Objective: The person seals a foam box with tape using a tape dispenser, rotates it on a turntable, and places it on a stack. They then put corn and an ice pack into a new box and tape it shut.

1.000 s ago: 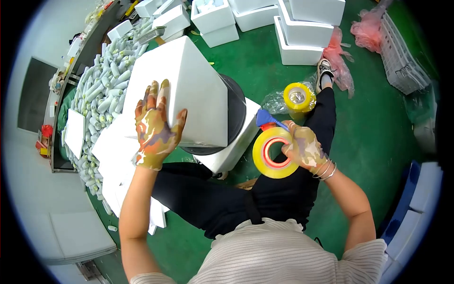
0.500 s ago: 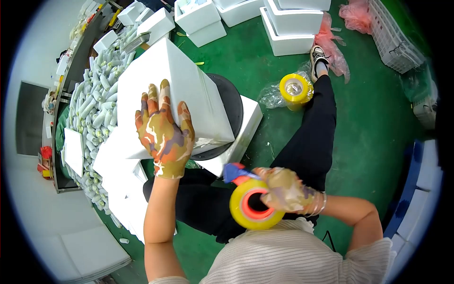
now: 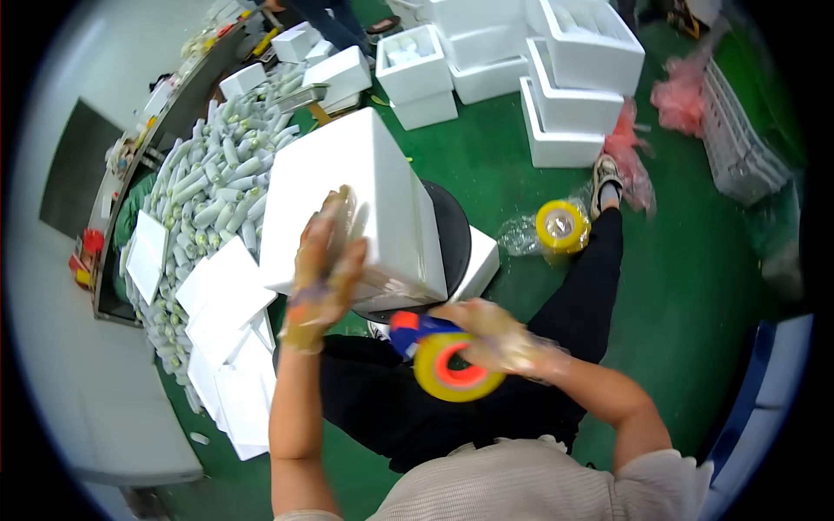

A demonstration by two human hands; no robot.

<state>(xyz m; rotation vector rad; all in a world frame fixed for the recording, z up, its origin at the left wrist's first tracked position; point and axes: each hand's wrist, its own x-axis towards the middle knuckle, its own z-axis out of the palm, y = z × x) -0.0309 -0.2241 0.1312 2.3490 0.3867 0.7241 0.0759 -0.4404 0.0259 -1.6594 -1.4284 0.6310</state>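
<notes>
A white foam box (image 3: 400, 217) rests on a black round stool seat (image 3: 455, 234), with shiny clear tape along its near lower edge. My left hand (image 3: 323, 278), in a camouflage glove smeared by motion, lies over the box's white face with fingers apart. My right hand (image 3: 493, 337), gloved too, grips a tape dispenser (image 3: 426, 375) with a blue and red head and a yellow roll on an orange core. The dispenser's head is just off the box's near end, above my lap.
Pale wrapped produce (image 3: 204, 187) is heaped at left beside loose foam lids (image 3: 224, 300). Foam boxes (image 3: 569, 104) are stacked ahead. A yellow tape roll (image 3: 560, 227) sits on the green floor by my foot. A white crate (image 3: 730, 148) stands at right; a person's legs (image 3: 334, 22) show at the top.
My view has shifted, so the surroundings appear lower. My left hand has turned on the box's face, still touching it. My right hand has brought the dispenser closer to the box's near end.
</notes>
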